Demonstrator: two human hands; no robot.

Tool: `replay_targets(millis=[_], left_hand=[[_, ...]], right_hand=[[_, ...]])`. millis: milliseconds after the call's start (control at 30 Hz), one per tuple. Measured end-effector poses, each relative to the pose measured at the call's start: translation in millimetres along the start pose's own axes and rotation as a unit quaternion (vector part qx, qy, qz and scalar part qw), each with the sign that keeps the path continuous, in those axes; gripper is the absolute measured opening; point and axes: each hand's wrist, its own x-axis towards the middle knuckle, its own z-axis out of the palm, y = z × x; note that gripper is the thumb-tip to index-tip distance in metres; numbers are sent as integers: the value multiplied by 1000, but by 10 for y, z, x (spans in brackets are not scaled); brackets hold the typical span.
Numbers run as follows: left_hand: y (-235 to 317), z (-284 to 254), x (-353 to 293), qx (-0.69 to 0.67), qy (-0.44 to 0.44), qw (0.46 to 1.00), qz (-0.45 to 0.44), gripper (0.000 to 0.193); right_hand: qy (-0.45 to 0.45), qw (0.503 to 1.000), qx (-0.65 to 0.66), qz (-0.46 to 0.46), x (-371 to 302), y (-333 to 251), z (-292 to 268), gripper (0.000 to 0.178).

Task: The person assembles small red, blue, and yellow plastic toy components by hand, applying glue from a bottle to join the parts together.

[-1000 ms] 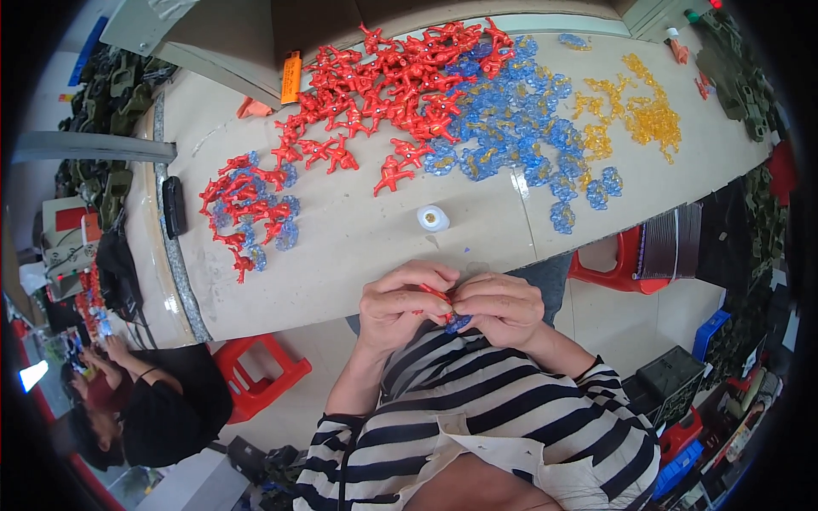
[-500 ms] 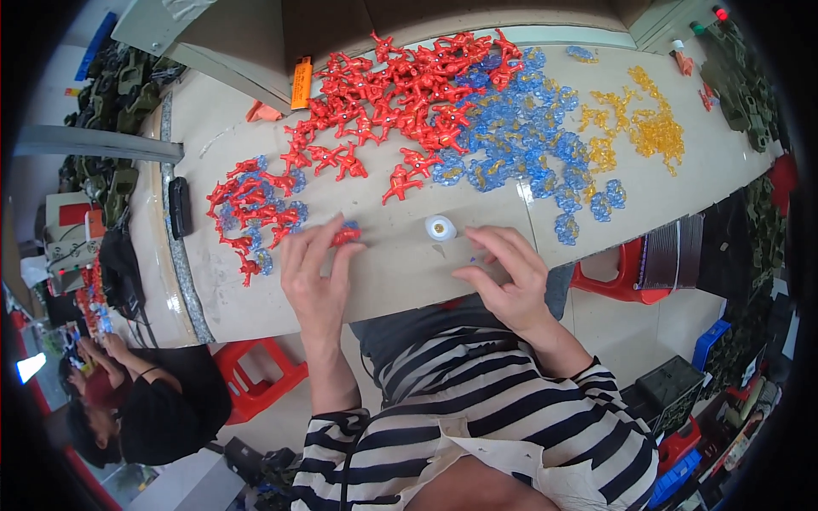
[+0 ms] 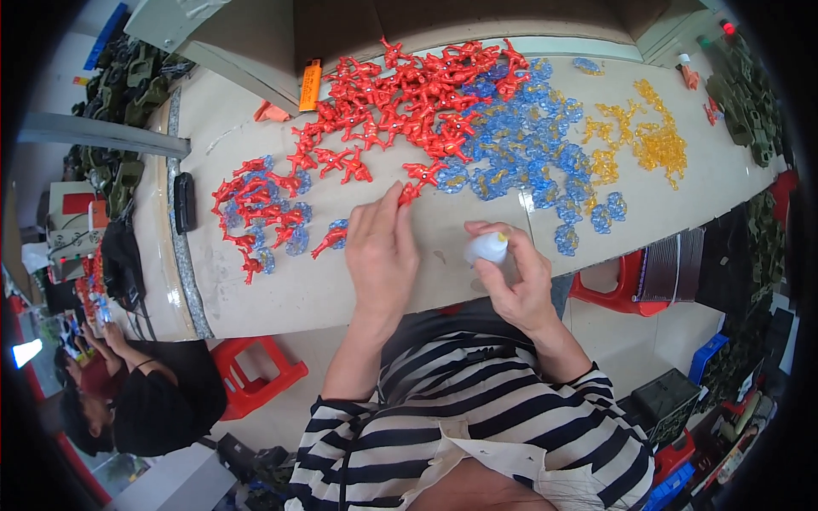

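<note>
My left hand [image 3: 383, 260] has its fingers closed at the near edge of the red pile, pinching a small red plastic figure [image 3: 410, 194] partly hidden by the fingertips. To the right, my right hand [image 3: 521, 285] grips a small white squeeze bottle [image 3: 488, 248] with a yellowish tip, held above the table. Just left of my left hand lies a red figure joined to a clear blue piece [image 3: 338, 233]. Farther left is a group of red figures on clear blue pieces [image 3: 260, 209]. Beyond my hands spreads the big pile of red figures [image 3: 400, 98].
Clear blue plastic pieces [image 3: 528, 128] lie right of the red pile, with clear yellow pieces [image 3: 660, 140] beyond them. An orange lighter-like object [image 3: 311, 83] leans by a shelf post. A black object [image 3: 183, 203] sits near the left edge. Another person [image 3: 166, 396] works at the left.
My left hand has let go of the red-and-blue figure and moved right to a red figure at the pile. My right hand has taken hold of the white bottle, which stood on the table.
</note>
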Motion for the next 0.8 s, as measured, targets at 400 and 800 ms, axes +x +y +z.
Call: replay_targets(millis=[400,800], left_hand=[[-12,-246,-500,-813,-177,399,-385,30],[-2,-198,-553,-831,-200,356,-378,32]], right_hand=[[0,992,-54,-116,-93,-253,-292,37],[-8,993,-71,-95,-150,-229,-255,34]])
